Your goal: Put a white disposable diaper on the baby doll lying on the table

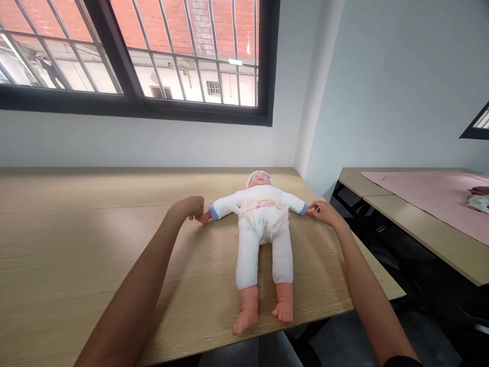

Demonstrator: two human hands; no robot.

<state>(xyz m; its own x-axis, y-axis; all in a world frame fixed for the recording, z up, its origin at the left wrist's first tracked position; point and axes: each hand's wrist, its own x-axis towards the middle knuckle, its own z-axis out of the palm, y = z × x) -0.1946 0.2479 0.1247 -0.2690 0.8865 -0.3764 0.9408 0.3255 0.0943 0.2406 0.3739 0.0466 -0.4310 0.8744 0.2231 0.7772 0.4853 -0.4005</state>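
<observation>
A baby doll [263, 224] lies face up on the wooden table [95, 244], its arms spread and its feet by the front edge. It wears a white cap, a white outfit with blue cuffs and a printed diaper [264, 222]. My left hand [191, 207] is closed on the doll's hand [205, 218] at the left. On the other side, my right hand [324, 211] pinches the doll's other hand, beside the blue cuff [303, 209].
Behind the table is a wall with a barred window [198, 56]. To the right, across a gap, stands another table [428, 234] with a pink cloth [428, 196]; part of a person's hand [479, 190] shows at the frame's edge.
</observation>
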